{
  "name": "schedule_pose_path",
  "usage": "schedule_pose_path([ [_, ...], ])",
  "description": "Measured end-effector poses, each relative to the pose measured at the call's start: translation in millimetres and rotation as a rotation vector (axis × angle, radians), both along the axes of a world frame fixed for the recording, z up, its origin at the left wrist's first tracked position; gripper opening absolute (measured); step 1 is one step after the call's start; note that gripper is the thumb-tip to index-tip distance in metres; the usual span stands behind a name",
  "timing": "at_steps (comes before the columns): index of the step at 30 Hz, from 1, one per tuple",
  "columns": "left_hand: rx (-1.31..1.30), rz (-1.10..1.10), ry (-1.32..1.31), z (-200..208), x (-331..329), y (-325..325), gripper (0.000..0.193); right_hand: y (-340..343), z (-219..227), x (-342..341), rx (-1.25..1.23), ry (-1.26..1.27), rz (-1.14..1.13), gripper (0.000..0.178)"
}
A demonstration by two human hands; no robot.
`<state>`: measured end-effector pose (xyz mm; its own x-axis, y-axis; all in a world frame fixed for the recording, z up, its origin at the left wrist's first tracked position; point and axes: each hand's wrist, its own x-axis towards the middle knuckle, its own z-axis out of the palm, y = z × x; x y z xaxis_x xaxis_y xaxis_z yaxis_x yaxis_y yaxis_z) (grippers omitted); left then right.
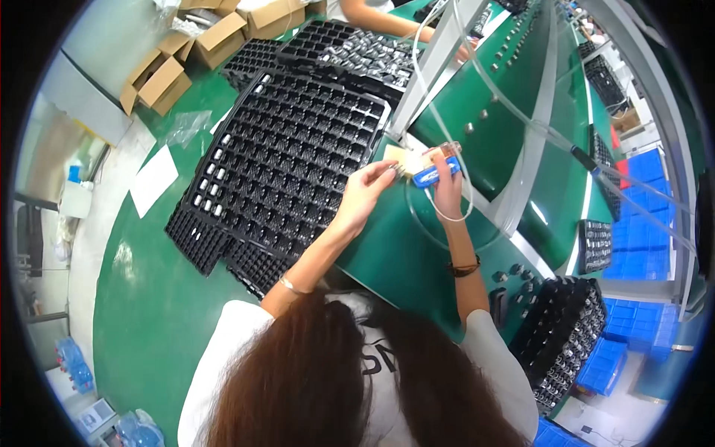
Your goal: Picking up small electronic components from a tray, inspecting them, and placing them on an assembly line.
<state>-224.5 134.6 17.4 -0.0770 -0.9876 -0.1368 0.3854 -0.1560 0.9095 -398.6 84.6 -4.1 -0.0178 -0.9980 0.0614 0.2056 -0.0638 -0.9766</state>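
Small silver metal piece [399,170]: at the fingertips of the left hand [363,195], over the dark green flat worktop [387,249]; too small to read its own long axis.
Left hand: thumb and fingers pinched on the piece, palm side toward the right hand [445,192].
Right hand: gripping a blue, flat, oblong block [432,176] with pale markings, fingers laid over it; exact grip partly hidden.
Key relation: piece sits just left of the block's left end. Block's long axis slants from lower left to upper right, so that end faces the left fingertips. Left hand is nearer the piece. Contact between piece and block: can't tell.
Pale yellow square pad [406,157]: just beyond the piece, near both hands.
White thin cable [467,195]: loops round the right hand's outer side.
Big black plastic grid tray [298,141]: left of the hands, near the left forearm; silver cylindrical parts [211,177] in pockets along its left side, most pockets bare.
Green conveyor belt [477,160]: beyond the right hand, past a grey metal frame post [439,63].
Co-worker's hand [465,51]: far side, well apart.
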Motion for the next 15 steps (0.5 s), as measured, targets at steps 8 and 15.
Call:
schedule_pose_path([
  [8,-0.003,-0.091,0.004,-2,8,15,0.032,40,9,29,-0.127,-0.043,0.097,0.023],
  [15,-0.024,-0.108,-0.056,-2,22,13,0.039,40,17,33,-0.030,0.042,0.201,0.021],
])
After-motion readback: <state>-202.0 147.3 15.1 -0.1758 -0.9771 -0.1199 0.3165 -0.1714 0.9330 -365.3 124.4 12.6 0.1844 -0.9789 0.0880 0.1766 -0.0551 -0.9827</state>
